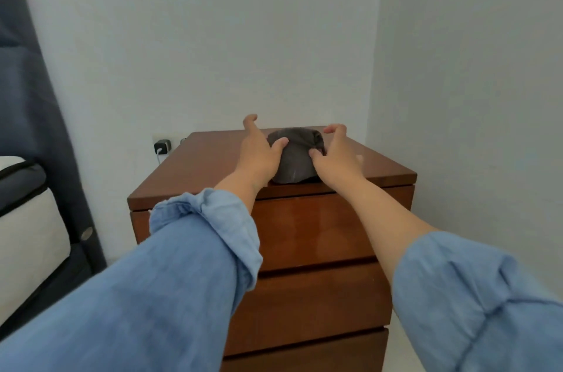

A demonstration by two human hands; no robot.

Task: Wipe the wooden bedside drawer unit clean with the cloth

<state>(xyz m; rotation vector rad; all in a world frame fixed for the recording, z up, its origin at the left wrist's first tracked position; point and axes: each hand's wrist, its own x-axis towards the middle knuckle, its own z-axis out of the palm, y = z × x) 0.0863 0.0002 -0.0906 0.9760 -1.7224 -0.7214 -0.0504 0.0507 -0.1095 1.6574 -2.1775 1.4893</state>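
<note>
Both hands reach out over the top of the drawers. The left hand (259,152) lies on the left side of the cloth (294,158), with its thumb pressing on the cloth and its fingers spread and lifted. The right hand (333,152) is on the right side, thumb touching the cloth, fingers loosely curled above it. Neither hand has closed round the cloth yet. They look ready to scoop it up from both sides.

The cloth is a dark grey lump. It sits on top of the drawer unit (304,249), near the front edge and about in the middle. It looks soft and light, so I think it will squash and bend easily. A good place to take hold would be a bunch in the middle, so no loose bits drag.

The unit is brown wood and very shiny. I think the cloth will slide smoothly over it. It looks heavy and stiff, so it should not move when rubbed.

I count two hands, two blue sleeves (182,265) rolled up, one cloth, and one unit with four drawer fronts showing. One black plug (162,147) sits in the wall behind on the left. A bed (27,219) and a dark blue curtain (33,97) are on the left too.
</note>
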